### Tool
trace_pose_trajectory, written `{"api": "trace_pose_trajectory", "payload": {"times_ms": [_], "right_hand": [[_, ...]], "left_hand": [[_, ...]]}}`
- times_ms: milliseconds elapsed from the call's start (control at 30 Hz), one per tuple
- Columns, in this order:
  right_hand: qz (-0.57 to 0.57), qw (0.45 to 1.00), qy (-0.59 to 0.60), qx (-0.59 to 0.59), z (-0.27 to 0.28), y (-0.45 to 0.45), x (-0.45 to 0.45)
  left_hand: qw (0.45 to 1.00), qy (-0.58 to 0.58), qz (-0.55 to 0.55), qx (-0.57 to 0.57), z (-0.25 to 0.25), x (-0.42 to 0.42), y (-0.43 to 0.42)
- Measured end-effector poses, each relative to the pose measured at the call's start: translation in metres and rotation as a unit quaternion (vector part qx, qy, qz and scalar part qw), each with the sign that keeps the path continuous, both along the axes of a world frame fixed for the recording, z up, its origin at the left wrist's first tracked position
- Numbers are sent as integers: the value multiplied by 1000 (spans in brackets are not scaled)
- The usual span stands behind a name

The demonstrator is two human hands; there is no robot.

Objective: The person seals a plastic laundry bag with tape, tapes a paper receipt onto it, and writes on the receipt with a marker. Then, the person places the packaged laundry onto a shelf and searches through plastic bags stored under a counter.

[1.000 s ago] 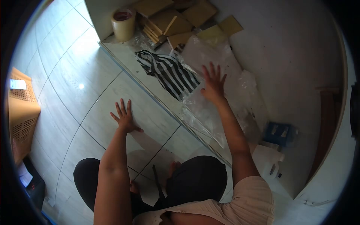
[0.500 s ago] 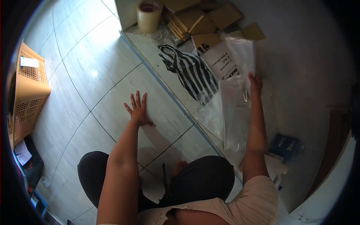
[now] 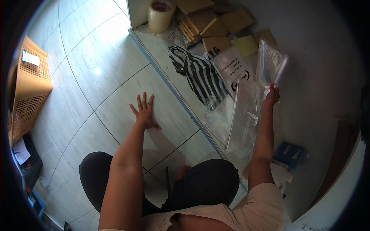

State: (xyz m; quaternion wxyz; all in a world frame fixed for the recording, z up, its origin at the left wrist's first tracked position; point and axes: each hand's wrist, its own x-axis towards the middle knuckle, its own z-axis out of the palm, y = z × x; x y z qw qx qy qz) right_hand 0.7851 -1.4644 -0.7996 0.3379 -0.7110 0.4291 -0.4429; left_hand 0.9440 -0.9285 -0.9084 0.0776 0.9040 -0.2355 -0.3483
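My right hand [image 3: 272, 95] grips the lower end of a clear plastic bag [image 3: 271, 63], which looks like a flat stack and stands up from the fingers. Just left of that hand, more clear plastic bags [image 3: 242, 115] lie on the raised ledge. A printed plastic bag [image 3: 233, 69] with black lettering is partly under them. Beside it rests a crumpled black-and-white striped bag [image 3: 200, 77]. My left hand [image 3: 144, 115] is spread flat on the tiled floor [image 3: 115, 92], fingers apart, holding nothing.
A thick roll of clear tape [image 3: 160, 17] stands at the ledge's far corner. Brown cardboard pieces [image 3: 210, 25] are heaped beside it. A blue packet [image 3: 290, 153] lies right of my forearm. A tan perforated basket [image 3: 32, 92] stands at the far left.
My right hand has shifted right and slightly down, bringing the clear plastic bag away from the printed one. My left hand keeps its place on the floor.
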Motion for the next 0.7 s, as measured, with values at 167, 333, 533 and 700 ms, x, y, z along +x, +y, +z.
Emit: {"api": "trace_pose_trajectory", "payload": {"times_ms": [167,333,533,700], "right_hand": [[-6,1000,18,12,-8,5,-1],[-18,980,196,-42,-17,16,-7],[184,883,358,-242,-58,81,1],[174,844,417,-289,-72,106,10]], "left_hand": [[1000,-3,0,-2,0,-1,2],[1000,-3,-3,-3,-1,-4,1],[1000,0,-4,15,0,-5,-2],[1000,-5,6,13,2,-4,2]]}}
